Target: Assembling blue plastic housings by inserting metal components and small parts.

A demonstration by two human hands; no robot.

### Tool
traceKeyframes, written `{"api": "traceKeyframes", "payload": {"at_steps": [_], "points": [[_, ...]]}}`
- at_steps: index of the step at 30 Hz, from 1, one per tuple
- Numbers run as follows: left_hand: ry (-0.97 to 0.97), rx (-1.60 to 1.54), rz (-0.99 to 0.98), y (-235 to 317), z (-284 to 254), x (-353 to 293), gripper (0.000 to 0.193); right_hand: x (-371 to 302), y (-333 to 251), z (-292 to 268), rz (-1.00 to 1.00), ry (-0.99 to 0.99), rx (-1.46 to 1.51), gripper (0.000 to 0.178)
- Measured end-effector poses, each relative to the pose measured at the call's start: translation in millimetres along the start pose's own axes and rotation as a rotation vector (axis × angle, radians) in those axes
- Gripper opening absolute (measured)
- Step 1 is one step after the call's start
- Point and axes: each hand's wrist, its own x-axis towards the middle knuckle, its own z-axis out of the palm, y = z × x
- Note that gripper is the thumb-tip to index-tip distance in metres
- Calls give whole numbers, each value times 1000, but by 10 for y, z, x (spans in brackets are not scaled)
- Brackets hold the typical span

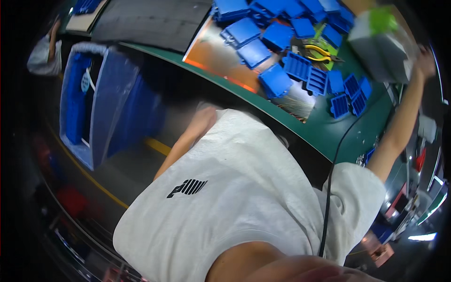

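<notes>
My right arm stretches out to the far right, and my right hand [425, 62] is at the outer side of a white box [380, 51] with bright green on its top. That hand is blurred, so its fingers and any hold on the box cannot be made out. Low by my waist, against the hem of my light shirt, is my left hand [205, 118], its fingers smeared and partly hidden. Blue plastic cases [275, 81] lie heaped on the green table [366, 127], with slotted blue pieces [297, 66] beside them. Yellow-handled pliers [318, 53] rest among these parts.
Left of the table stands a blue bin [101, 113] lined with clear plastic, with blue parts inside. A dark mat [150, 23] covers the table's far left. One black cable [337, 150] runs from the table past my body. Another person [44, 56] is at the far left.
</notes>
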Motion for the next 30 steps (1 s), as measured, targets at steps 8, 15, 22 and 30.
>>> {"api": "traceKeyframes", "payload": {"at_steps": [8,15,22,30], "points": [[264,291,1009,1113,441,-534,29,-3755,-2511,3112,750,-485,1538,17],[275,846,1145,1587,862,-120,71,-4295,-2360,3713,968,-633,1332,19],[500,802,1076,1439,984,75,58,-4295,-2251,3875,867,-692,1386,24],[-74,-157,668,2135,971,152,50,-4400,-2258,3884,922,-701,1493,37]]}}
